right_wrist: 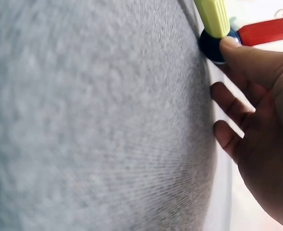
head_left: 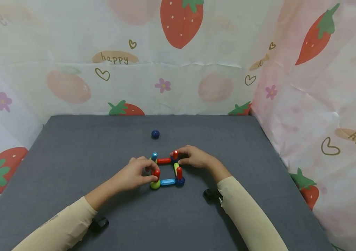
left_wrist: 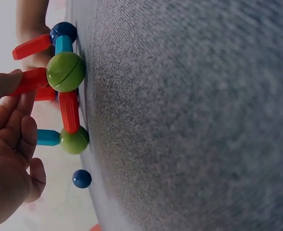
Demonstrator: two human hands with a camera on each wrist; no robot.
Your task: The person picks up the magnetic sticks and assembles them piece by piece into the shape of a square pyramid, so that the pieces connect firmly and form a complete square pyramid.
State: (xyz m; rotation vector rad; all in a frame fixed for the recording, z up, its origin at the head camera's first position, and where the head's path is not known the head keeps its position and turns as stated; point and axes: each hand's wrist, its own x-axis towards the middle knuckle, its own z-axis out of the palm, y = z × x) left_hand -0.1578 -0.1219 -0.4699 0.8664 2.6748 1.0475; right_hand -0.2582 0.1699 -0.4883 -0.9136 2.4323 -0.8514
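Observation:
A square of rods and balls lies on the table. My left hand point(head_left: 140, 170) pinches an upright red rod point(left_wrist: 31, 81) that stands on the front-left green ball point(left_wrist: 66, 72). At the back-right corner my right hand point(head_left: 195, 157) holds a dark blue ball point(right_wrist: 211, 47), thumb against it; an upright red rod point(right_wrist: 266, 32) rises from that ball. A yellow-green rod point(head_left: 176, 168) leads to the front-right dark blue ball point(head_left: 180, 182), which bears another red rod point(head_left: 179, 173). A light blue rod point(head_left: 167, 182) forms the front side. The back-left green ball point(left_wrist: 74, 140) carries an upright blue rod point(head_left: 154, 157).
A loose dark blue ball point(head_left: 155, 134) lies behind the square, toward the far edge of the grey table point(head_left: 102, 139). Strawberry-print curtains point(head_left: 178, 94) hang behind the table and along its sides.

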